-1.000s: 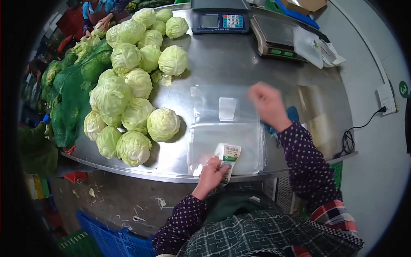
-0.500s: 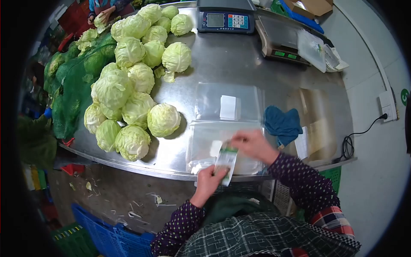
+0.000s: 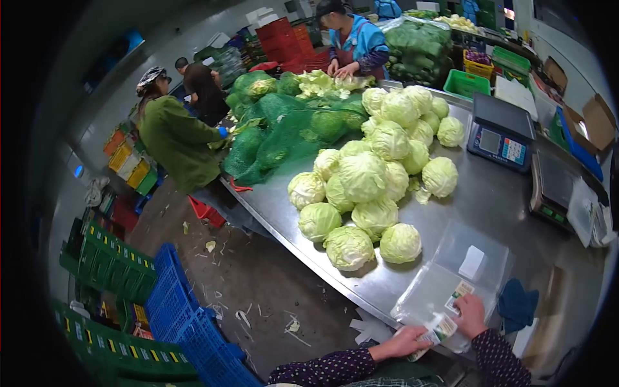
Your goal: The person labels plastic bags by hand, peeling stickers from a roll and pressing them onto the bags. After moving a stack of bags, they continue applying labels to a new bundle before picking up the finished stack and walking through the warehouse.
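Observation:
My left hand [image 3: 407,342] is closed around a small stack of printed white-and-green labels [image 3: 443,327] at the table's front edge. Just to its right, my right hand [image 3: 471,314] rests with its fingers on a single printed label [image 3: 460,291]. That label lies on a clear plastic bag [image 3: 419,293], part of a flat pile. Farther up the pile, a plain white rectangle [image 3: 472,262] shows on another clear bag. Several pale green cabbages [image 3: 400,243] are heaped left of the bags.
A digital scale [image 3: 500,137] and a second scale [image 3: 553,187] stand along the far right. A dark blue cloth [image 3: 518,304] lies right of the bags. Green netting [image 3: 303,132] covers cabbages at the left. Two co-workers stand beyond; blue crates [image 3: 171,293] are on the floor.
The view has swung left and up, showing more of the room. A printed label now lies on the bag beneath my right hand; the left hand still holds the stack.

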Available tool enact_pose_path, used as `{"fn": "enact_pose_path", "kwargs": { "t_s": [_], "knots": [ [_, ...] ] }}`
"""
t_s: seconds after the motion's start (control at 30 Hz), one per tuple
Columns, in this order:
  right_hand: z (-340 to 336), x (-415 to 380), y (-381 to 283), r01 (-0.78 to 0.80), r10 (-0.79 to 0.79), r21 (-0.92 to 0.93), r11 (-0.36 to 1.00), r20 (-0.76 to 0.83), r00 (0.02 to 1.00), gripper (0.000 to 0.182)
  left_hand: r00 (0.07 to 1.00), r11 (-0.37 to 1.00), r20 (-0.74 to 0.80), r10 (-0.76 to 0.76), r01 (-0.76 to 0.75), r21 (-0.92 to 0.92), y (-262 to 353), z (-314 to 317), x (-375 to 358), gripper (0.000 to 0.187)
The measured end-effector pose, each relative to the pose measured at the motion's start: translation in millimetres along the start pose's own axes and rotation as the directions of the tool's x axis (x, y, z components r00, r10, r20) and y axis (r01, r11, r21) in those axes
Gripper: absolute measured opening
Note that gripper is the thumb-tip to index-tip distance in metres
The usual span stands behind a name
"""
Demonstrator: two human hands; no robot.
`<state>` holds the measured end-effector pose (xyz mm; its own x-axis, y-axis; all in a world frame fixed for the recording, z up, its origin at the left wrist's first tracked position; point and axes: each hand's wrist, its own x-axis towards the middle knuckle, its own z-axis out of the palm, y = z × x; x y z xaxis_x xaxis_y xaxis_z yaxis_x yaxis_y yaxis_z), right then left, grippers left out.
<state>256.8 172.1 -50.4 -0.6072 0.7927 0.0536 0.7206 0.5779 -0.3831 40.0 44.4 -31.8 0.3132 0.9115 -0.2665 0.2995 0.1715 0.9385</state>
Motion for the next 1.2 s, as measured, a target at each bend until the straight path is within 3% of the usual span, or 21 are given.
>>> {"fn": "enact_pose_path", "kwargs": {
  "t_s": [0.03, 0.07, 0.13, 0.2, 0.27, 0.4, 0.43, 0.47, 0.5, 0.53, 0.57, 0.6, 0.8, 0.93, 1.0, 1.07, 1.2],
  "knots": [
    [-1, 5, -1, 0.028, -0.028, -0.007, 1.0, -0.005, 1.0, 0.044, 0.996, 1.0, 0.084, -0.02, 0.022, -0.021, 7, 0, 3, 0.033],
    [-3, 7, -2, -0.02, 0.021, 0.094, 0.995, -0.01, 1.0, 0.034, 0.992, 0.994, 0.062, 0.11, -0.11, -0.012, 7, 7, 7, 0.03],
    [0, -3, 0, -0.049, 0.052, 0.197, 0.979, -0.007, 0.999, 0.025, 0.991, 0.997, 0.107, 0.077, -0.077, 0.001, -1, 15, 21, 0.031],
    [21, 0, 22, -0.02, 0.021, 0.088, 0.996, -0.01, 1.0, 0.016, 0.976, 0.975, 0.005, 0.217, -0.216, 0.057, -10, 18, 40, 0.03],
    [72, -5, 77, 0.041, -0.03, 0.067, 0.997, -0.155, 0.987, 0.019, 0.97, 0.965, -0.013, 0.244, -0.242, 0.099, -4, 12, 55, 0.03],
    [71, -4, 91, 0.08, -0.094, -0.077, 0.994, -0.194, 0.976, 0.017, 0.972, 0.977, 0.098, 0.213, -0.215, 0.012, -2, 18, 64, 0.026],
    [65, -2, 99, 0.038, -0.04, 0.056, 0.998, 0.021, 0.999, 0.025, 0.995, 0.998, 0.084, 0.06, -0.062, 0.019, 10, 17, 54, 0.025],
    [65, 1, 109, -0.026, -0.018, 0.176, 0.984, 0.246, 0.969, 0.036, 0.995, 0.997, 0.07, 0.07, -0.072, 0.027, 13, 15, 52, 0.025],
    [84, 2, 121, -0.292, 0.165, 0.64, 0.711, 0.252, 0.954, 0.034, 0.991, 0.994, 0.074, 0.107, -0.106, -0.014, 12, 14, 51, 0.025],
    [86, 4, 124, -0.22, 0.126, 0.602, 0.768, 0.195, 0.973, 0.034, 0.986, 0.988, 0.072, 0.148, -0.144, -0.053, 11, 12, 53, 0.025],
    [75, 6, 115, -0.054, 0.011, 0.441, 0.896, 0.099, 0.995, 0.034, 0.992, 0.994, 0.073, 0.106, -0.105, -0.016, 11, 11, 56, 0.024],
    [69, 5, 107, 0.06, -0.074, 0.336, 0.94, 0.028, 0.997, 0.034, 0.99, 0.99, 0.033, 0.14, -0.14, 0.011, 5, 14, 61, 0.023],
    [57, -7, 82, 0.21, -0.193, 0.174, 0.962, -0.107, 0.975, 0.034, 0.994, 0.995, 0.05, 0.096, -0.095, -0.028, -29, 18, 77, 0.023],
    [43, -5, 69, 0.128, -0.143, 0.263, 0.956, 0.036, 0.989, 0.038, 0.996, 0.995, -0.006, 0.092, -0.092, -0.041, -41, 19, 78, 0.024],
    [45, -7, 69, 0.01, -0.038, 0.229, 0.973, 0.116, 0.993, 0.056, 0.997, 0.997, 0.043, 0.068, -0.066, -0.043, -37, 15, 71, 0.025],
    [21, 0, 38, 0.112, -0.115, 0.249, 0.962, -0.005, 0.993, 0.016, 0.992, 0.983, 0.015, 0.125, -0.122, -0.138, -34, 10, 67, 0.027],
    [9, -1, 24, -0.197, 0.17, 0.358, 0.912, 0.106, 0.98, 0.023, 0.97, 0.99, 0.243, -0.032, 0.064, -0.128, -11, -5, 54, 0.03]
  ]
}}
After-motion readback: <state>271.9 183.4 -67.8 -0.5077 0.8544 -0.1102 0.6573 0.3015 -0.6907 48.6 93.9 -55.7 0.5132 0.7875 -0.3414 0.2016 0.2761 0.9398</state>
